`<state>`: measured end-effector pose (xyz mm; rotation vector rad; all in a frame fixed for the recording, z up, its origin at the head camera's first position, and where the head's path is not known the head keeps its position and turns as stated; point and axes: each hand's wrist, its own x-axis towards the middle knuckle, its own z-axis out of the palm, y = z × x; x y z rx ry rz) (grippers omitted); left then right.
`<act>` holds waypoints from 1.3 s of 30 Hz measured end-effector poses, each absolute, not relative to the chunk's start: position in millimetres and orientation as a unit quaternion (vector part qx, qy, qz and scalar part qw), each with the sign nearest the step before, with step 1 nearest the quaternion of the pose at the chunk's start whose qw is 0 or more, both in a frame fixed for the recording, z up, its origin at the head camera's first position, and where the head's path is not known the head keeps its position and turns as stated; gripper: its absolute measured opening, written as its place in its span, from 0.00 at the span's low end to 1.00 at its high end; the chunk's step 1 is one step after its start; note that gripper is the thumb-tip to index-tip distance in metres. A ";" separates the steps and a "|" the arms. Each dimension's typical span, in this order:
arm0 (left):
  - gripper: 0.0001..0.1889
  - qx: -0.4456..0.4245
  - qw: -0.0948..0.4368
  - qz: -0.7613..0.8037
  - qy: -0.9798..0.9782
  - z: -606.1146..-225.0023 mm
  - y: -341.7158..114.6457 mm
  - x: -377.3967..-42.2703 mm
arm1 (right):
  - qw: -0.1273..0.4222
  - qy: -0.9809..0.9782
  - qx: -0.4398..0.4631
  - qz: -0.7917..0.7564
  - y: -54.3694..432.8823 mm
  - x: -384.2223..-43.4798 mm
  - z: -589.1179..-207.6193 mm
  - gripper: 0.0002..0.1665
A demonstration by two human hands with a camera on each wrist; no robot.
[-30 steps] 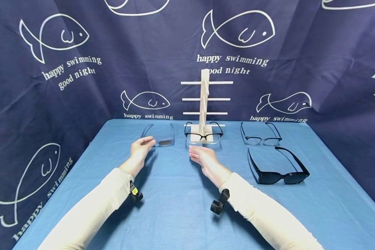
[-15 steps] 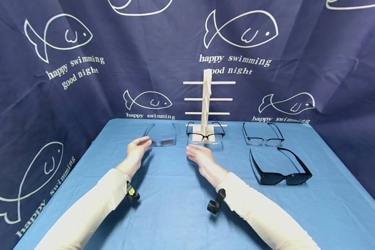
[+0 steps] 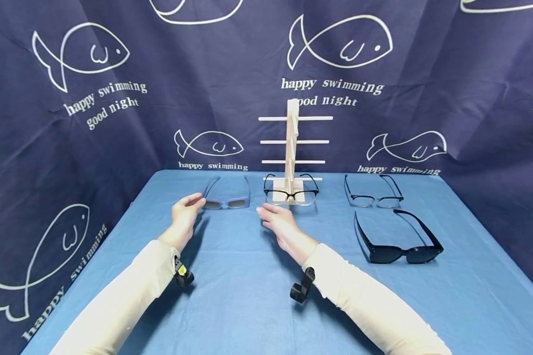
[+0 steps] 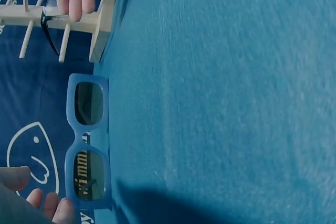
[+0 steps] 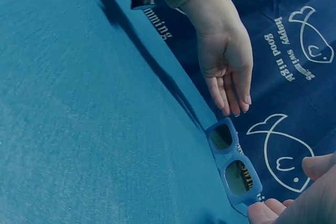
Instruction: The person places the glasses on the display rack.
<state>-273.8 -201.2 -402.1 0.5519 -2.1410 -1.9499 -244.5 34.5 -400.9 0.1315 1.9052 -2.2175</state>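
Blue-framed sunglasses (image 3: 224, 203) with dark lenses lie on the cloth, temples pointing back. At their left end is my left hand (image 3: 184, 219), fingers extended, the tips right at the frame's outer edge. My right hand (image 3: 285, 229) hovers with straight fingers off the sunglasses' right side, in front of black half-rim eyeglasses (image 3: 288, 193) at the lowest rung of a wooden display stand (image 3: 291, 133). In the right wrist view, the left hand (image 5: 226, 56) shows its palm beyond the sunglasses (image 5: 241, 179); nothing is in its fingers.
To the right, another pair of half-rim eyeglasses (image 3: 375, 199) lies behind large black sunglasses (image 3: 401, 252). Dark blue fish-print curtains (image 3: 213, 69) enclose the blue-covered table (image 3: 240, 296) at the back and sides.
My left hand has drawn left, uncovering the blue sunglasses' left lens. The right hand has shifted left toward their right end. The sunglasses lie in about the same place.
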 end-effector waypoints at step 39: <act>0.27 0.216 0.044 -0.646 -0.731 -410.9 -208.2 -284.0 | 0.074 0.662 0.066 -0.743 1.7 -265.0 -408.4 0.38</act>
